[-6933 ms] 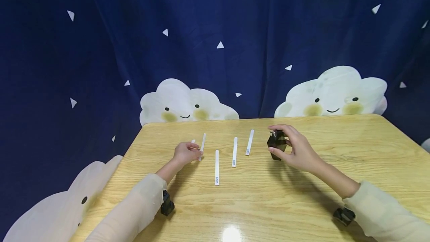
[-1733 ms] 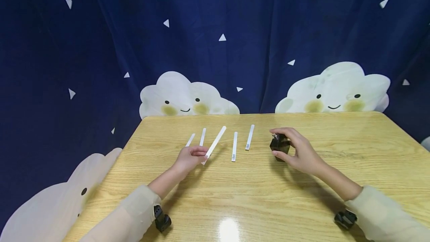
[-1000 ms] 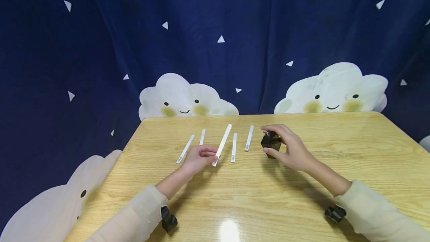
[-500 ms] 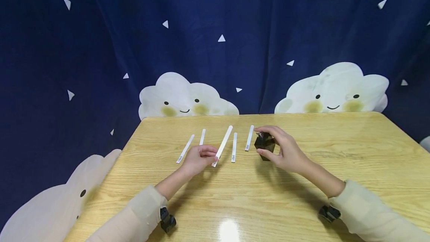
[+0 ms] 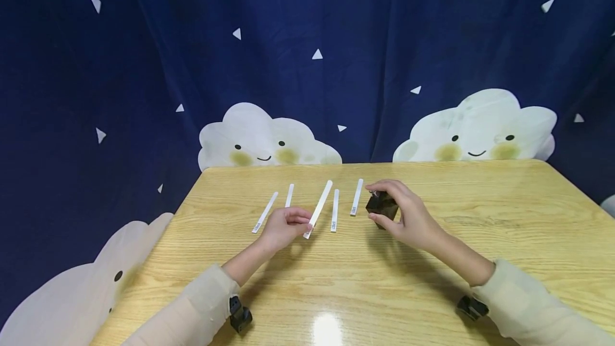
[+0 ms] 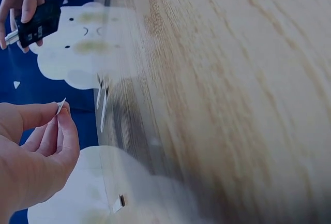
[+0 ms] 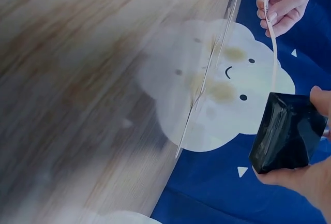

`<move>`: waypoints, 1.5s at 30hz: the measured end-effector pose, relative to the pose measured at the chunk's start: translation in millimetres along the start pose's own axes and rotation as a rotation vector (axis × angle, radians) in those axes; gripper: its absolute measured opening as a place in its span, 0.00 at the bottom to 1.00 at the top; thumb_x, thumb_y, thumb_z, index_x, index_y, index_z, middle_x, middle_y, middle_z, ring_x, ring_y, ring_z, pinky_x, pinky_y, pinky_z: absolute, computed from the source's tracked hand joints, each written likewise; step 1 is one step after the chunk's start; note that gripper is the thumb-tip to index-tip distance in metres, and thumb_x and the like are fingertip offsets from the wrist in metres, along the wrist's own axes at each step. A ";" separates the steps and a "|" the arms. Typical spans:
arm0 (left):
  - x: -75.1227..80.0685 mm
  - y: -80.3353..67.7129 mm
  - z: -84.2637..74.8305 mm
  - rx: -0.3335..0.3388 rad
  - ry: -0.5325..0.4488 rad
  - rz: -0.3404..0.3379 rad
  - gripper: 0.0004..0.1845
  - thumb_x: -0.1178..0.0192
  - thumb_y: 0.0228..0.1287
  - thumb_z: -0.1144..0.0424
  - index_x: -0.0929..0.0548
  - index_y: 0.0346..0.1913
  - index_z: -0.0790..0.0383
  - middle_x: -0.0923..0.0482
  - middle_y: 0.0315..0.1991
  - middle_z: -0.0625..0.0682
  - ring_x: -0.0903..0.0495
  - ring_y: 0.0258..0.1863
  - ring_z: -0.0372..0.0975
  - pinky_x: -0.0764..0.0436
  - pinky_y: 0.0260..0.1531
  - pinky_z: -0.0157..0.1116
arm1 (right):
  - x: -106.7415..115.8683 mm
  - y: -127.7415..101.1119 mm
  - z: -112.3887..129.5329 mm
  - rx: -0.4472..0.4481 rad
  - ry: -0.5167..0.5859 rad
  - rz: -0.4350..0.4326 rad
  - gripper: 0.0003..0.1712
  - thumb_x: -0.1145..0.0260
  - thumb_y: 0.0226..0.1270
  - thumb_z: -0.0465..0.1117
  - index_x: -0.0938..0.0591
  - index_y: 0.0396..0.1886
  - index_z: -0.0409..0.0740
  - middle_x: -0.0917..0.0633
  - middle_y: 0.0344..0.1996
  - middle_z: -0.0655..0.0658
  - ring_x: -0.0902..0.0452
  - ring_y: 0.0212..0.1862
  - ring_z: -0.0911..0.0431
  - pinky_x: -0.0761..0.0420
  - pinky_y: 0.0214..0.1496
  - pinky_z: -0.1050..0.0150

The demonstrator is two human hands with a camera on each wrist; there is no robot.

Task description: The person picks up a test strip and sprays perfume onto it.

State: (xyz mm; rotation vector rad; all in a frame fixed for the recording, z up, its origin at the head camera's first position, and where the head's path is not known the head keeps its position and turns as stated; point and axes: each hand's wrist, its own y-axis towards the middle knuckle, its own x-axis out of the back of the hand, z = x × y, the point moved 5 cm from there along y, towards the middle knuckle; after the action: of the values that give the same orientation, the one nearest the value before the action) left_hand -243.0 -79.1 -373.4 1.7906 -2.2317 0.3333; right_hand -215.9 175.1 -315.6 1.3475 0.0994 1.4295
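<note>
My left hand [image 5: 283,227] pinches the lower end of a white paper test strip [image 5: 321,204] between thumb and fingers. The strip slants up to the right, raised above the table. My right hand [image 5: 408,212] grips a black perfume bottle [image 5: 381,204], thumb low on it and a finger at its top. In the left wrist view the bottle's silver spray nozzle [image 6: 11,38] shows, cap off. The right wrist view has the bottle's dark base [image 7: 287,133] close to the camera, clear of the table, with the strip's far end overlapping it.
Several more white strips lie spread on the wooden table [image 5: 384,287], two left of the held strip and others, such as one strip [image 5: 356,196], to its right. A dark blue curtain [image 5: 307,84] with cloud prints hangs behind the table's far edge.
My left hand has lifted a strip from the table and carried it slightly right. My right hand has brought the bottle left toward it; in the last half second the bottle has tilted a little.
</note>
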 end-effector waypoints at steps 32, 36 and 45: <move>11.7 1.2 26.3 0.174 -0.045 -0.025 0.14 0.34 0.54 0.73 0.17 0.46 0.69 0.13 0.34 0.55 0.18 0.30 0.33 0.14 0.39 0.34 | 14.2 -9.1 -10.3 -0.044 -0.023 -0.004 0.36 0.24 0.49 0.33 0.24 0.60 0.46 0.21 0.54 0.44 0.27 0.54 0.61 0.19 0.47 0.78; 11.1 0.0 28.6 0.194 -0.059 -0.002 0.15 0.35 0.55 0.74 0.19 0.48 0.72 0.14 0.36 0.59 0.17 0.30 0.33 0.13 0.41 0.35 | 13.1 -9.6 -11.7 -0.047 -0.021 0.001 0.36 0.24 0.49 0.33 0.25 0.60 0.46 0.21 0.54 0.44 0.26 0.54 0.60 0.17 0.45 0.74; 10.5 -4.5 28.7 0.204 -0.019 0.023 0.14 0.36 0.57 0.74 0.19 0.47 0.74 0.15 0.32 0.56 0.17 0.30 0.34 0.13 0.41 0.37 | 14.1 -11.4 -12.6 -0.046 -0.024 -0.002 0.36 0.23 0.48 0.33 0.24 0.60 0.45 0.20 0.53 0.43 0.27 0.52 0.62 0.16 0.43 0.73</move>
State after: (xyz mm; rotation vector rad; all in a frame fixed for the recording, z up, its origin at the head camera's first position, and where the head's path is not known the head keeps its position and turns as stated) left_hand -242.4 -99.4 -396.7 1.8743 -2.3056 0.5696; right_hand -214.4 196.9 -318.6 1.3261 0.0519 1.4054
